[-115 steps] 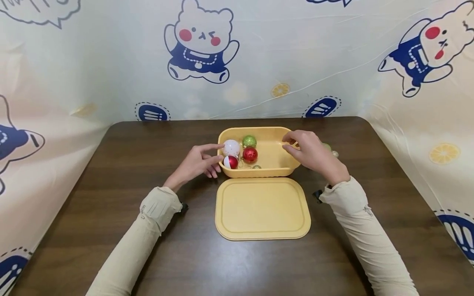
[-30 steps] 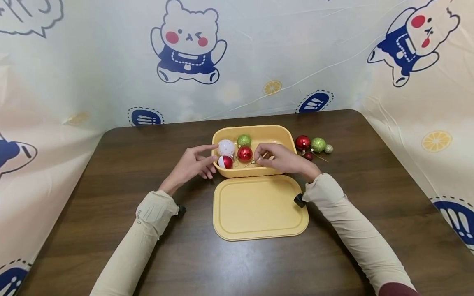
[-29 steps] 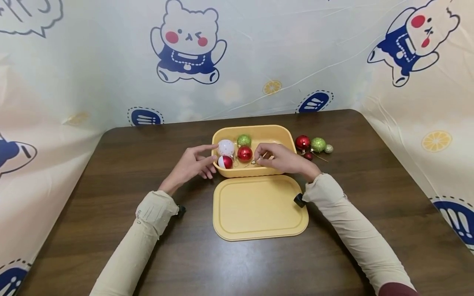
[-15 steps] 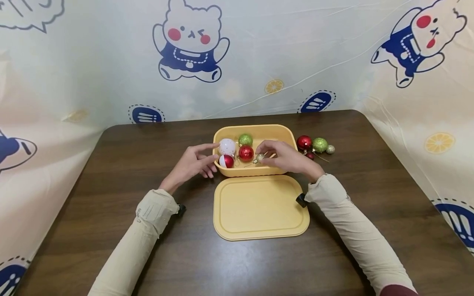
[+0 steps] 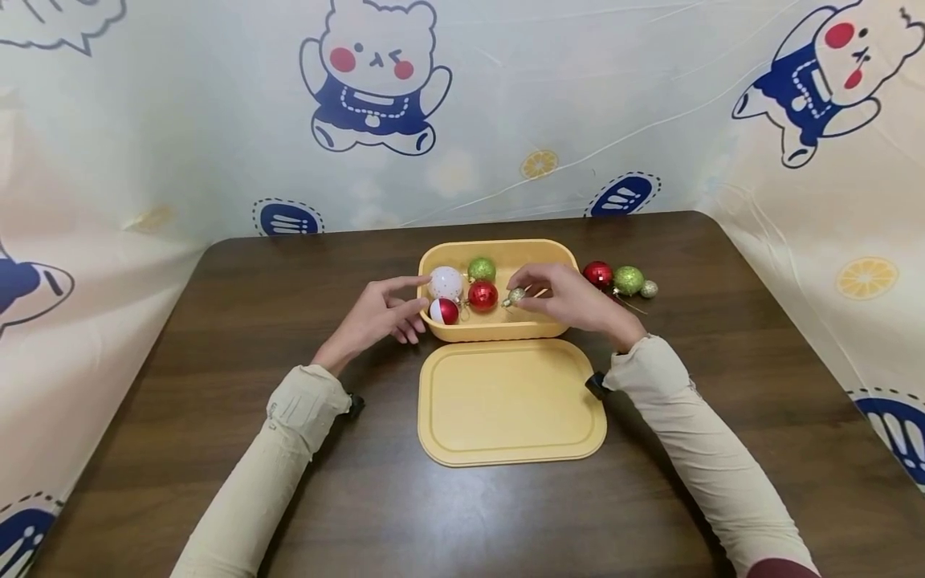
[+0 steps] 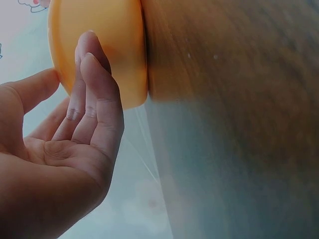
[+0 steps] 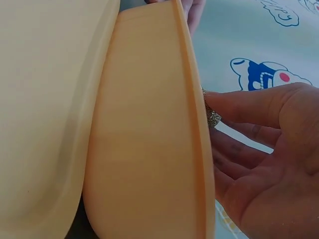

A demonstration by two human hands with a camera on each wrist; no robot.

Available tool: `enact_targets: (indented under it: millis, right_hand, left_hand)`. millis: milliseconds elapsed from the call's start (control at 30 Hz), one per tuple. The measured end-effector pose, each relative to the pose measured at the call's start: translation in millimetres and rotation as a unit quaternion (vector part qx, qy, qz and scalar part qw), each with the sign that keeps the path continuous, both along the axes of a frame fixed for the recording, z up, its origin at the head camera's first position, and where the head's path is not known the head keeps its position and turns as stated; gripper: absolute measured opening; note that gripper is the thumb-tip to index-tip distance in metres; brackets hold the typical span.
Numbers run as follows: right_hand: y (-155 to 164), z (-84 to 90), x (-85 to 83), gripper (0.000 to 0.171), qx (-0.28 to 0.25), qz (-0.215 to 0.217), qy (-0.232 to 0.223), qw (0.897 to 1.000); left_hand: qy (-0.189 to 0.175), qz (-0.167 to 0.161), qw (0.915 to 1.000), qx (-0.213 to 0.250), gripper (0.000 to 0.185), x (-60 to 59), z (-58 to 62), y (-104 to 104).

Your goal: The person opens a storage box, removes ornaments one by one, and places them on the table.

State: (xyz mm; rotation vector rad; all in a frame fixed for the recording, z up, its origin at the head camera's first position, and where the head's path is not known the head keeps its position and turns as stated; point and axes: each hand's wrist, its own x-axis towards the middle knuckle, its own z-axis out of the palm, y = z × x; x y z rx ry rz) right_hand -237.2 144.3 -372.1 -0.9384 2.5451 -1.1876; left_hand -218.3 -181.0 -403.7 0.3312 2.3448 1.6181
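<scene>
A yellow box (image 5: 538, 327) stands open mid-table. In it lie a white ball (image 5: 446, 282), a green glitter ball (image 5: 481, 269), a red ball (image 5: 482, 295) and a red-and-white ball (image 5: 444, 311). My right hand (image 5: 522, 294) reaches over the box and pinches a small gold glitter ball (image 5: 515, 296) just above its inside. In the right wrist view that hand (image 7: 212, 124) holds the gold ball (image 7: 212, 117) beside the box wall (image 7: 144, 124). My left hand (image 5: 412, 309) rests straight fingers against the box's left wall (image 6: 109, 50).
The yellow lid (image 5: 511, 401) lies flat in front of the box. To the right of the box sit a red ball (image 5: 597, 274), a green glitter ball (image 5: 629, 280) and a small pale ball (image 5: 649, 288). A patterned curtain surrounds the brown table (image 5: 217, 337).
My right hand went from the box's right rim into the box, pinched the small gold ball and has raised it slightly. The left hand has stayed on the box.
</scene>
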Motion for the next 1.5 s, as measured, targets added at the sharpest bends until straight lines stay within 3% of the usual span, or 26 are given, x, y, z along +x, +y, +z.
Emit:
enact_targets:
  millis: [467,767,1500]
  right_hand:
    - [7.8,2.8,8.7,0.02,-0.022,-0.065,0.013,0.998]
    - [13.1,5.7,14.5,0.021,-0.026,-0.066,-0.008,0.997]
    - [47.0,14.8,28.9,0.022,-0.033,-0.11,0.021,0.993]
  left_hand:
    - [-0.002,-0.001,1.0,0.005,0.047,-0.3,0.3,0.1]
    - [-0.003,0.001,1.0,-0.001,0.047,-0.8,-0.7,-0.6]
    - [-0.018,0.004,0.9998,0.0,0.048,-1.7,-0.1,0.6]
